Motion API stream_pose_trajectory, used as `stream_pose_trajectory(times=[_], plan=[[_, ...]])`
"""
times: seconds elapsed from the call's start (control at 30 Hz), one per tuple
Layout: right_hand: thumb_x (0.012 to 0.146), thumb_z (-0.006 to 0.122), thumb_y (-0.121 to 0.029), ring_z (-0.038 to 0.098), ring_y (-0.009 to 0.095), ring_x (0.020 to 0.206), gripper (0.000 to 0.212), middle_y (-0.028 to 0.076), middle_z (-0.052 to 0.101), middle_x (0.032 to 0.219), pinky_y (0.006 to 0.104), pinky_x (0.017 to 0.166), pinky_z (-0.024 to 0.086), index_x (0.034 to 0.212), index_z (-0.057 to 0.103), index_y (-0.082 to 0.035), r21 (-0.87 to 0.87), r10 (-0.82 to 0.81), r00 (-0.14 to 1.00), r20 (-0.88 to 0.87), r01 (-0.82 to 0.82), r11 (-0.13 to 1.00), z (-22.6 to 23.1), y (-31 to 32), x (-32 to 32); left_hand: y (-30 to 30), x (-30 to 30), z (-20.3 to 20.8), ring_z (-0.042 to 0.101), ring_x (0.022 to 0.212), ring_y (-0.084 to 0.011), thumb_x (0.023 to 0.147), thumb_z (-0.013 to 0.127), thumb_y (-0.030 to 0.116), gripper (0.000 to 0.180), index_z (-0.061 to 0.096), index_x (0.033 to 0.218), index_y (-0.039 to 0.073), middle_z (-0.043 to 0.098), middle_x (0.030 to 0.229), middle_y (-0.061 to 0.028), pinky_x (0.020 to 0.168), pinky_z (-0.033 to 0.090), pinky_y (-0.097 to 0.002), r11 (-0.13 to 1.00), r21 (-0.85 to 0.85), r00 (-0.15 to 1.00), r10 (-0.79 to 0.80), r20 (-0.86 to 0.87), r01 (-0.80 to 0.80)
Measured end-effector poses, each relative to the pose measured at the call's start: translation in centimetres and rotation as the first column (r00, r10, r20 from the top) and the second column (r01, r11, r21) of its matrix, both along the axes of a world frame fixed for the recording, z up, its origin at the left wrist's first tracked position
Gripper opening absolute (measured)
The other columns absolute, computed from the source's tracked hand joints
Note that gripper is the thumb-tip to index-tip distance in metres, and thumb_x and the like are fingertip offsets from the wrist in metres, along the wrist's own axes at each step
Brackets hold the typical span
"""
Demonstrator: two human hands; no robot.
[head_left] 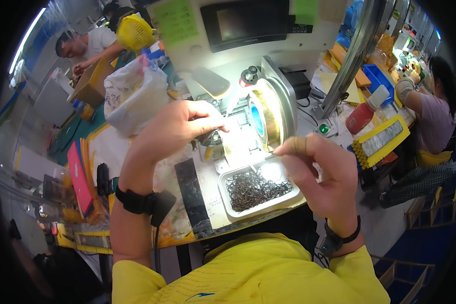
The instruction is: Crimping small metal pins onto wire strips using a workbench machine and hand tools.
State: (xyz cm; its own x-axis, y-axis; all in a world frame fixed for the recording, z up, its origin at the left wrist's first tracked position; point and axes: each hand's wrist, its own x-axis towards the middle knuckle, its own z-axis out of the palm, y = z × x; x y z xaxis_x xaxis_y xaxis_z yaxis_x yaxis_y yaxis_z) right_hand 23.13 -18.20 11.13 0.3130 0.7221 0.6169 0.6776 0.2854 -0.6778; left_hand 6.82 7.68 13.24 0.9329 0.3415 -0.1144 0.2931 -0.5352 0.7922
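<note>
Right hand: thumb and forefinger close together, contents unclear; left hand: curled, hold unclear. Risk: knocking white tray could spill dark pieces.

Hard white glare at the desk's near side

Strong light pools inside the near edge of the desk, bleaching the surface beside the metallic reel and the far right corner of the white tray. Beyond the desk's far left corner, a tube lamp burns white. Off its near left corner, deep shadow swallows detail. Fisheye distortion bends outlines toward the softer, black-rimmed margins
</note>
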Motion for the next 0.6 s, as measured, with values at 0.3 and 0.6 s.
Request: stream_pose_trajectory(times=[0.3,0.6], plan=[[0.099,0.075,-0.011,0.071,0.022,0.087,0.014,0.01,0.076,0.084,0.035,0.078,0.056,0.108,0.079,-0.002,0.238,-0.302,0.918,0.258,0.243,0.94,4.0,7.2,3.5,-0.9,-0.8,-2.0,0.058,0.089,-0.0118,0.108,0.064,0.011,0.017,0.067,0.096,0.0,0.064,0.096,-0.003,0.084,0.048,-0.0305,0.96,0.202,0.961,0.142,0.237,-0.191],[0.078,0.073,0.002,0.067,0.039,0.102,0.02,0.01,0.076,0.084,0.0479,0.086,0.054,0.092,0.081,-0.008,0.041,-0.247,0.695,0.675,0.3,0.953,2.7,12.8,3.8,-3.1,-2.7,-4.8,0.056,0.098,-0.027,0.106,0.06,0.008,0.013,0.062,0.094,0.003,0.056,0.1,-0.0113,0.089,0.046,-0.0358,0.842,0.377,0.803,0.106,0.586,-0.386]])
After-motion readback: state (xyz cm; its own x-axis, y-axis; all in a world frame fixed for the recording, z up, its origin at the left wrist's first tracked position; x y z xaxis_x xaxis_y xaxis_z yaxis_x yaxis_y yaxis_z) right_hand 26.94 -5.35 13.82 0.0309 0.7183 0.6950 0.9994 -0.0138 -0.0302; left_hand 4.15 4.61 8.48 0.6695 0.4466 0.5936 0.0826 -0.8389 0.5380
